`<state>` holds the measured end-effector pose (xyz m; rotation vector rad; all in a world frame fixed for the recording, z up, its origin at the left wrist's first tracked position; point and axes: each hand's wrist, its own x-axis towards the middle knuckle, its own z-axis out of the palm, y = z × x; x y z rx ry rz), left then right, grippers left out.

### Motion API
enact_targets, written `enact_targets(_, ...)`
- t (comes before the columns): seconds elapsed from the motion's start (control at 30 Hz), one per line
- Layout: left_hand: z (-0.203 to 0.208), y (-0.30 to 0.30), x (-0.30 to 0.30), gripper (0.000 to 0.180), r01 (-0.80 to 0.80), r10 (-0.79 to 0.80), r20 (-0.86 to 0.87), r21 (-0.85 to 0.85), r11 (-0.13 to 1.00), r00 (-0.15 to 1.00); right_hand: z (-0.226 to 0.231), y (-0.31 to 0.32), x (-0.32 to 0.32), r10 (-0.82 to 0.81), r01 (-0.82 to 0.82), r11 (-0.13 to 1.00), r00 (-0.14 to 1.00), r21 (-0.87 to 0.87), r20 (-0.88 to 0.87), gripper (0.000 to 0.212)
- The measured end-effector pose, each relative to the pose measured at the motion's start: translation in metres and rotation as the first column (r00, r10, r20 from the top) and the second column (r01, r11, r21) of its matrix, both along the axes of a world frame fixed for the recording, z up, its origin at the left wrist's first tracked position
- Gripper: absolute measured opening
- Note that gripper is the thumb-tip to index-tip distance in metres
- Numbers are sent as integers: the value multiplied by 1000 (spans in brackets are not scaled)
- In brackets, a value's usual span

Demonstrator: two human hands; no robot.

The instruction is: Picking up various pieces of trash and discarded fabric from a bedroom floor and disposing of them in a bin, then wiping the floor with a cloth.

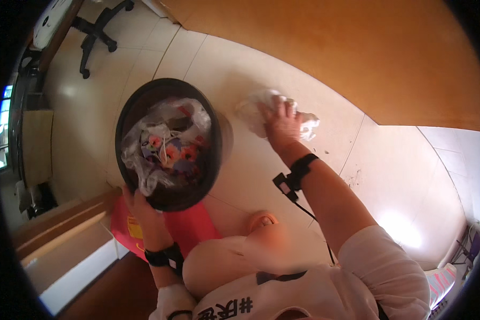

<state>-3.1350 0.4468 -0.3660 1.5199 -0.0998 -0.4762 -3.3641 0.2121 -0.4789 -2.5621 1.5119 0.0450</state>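
Observation:
A round black bin stands left of centre. Inside it lies clear crumpled plastic with a flower-patterned piece in red, orange and purple. My left hand holds the bin's near-left rim, its fingertips partly hidden at the edge. To the right of the bin, my right hand is closed over a crumpled white wad, low over the pale tiled floor. The wad looks like thin cloth or tissue; motion blurs its left side.
Small dark crumbs dot the floor beyond my right forearm. A brown wooden panel borders the floor at the far right. A red bag and an orange round object are near me. A wheeled chair base stands at far left.

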Motion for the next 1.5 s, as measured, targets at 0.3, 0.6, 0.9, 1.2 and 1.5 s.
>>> enact_targets(0.3, 24, 17, -1, 54, 67, -773, 453, 844, 532, 444, -20, -46, 38, 112, -97, 980, 990, 171, -80, 49)
enact_targets(0.6, 19, 21, 12, 45, -82, -836, 501, 865, 496, 224, -13, -44, -131, -540, 588, 783, 805, 204, -246, 50)
enact_targets(0.9, 7, 14, 18, 47, 277, -364, 170, 388, 879, 916, 8, -1, -307, -439, 394, 873, 892, 286, 109, 48)
enact_targets(1.2, 0, -2, 20, 38, 311, -355, 90, 319, 895, 930, 2, -58, -302, -204, 182, 970, 970, 162, 128, 50)
enact_targets(1.5, 7, -42, -8, 38, 343, -351, 26, 158, 926, 936, 9, 61, -302, -287, 168, 943, 851, 289, 441, 45)
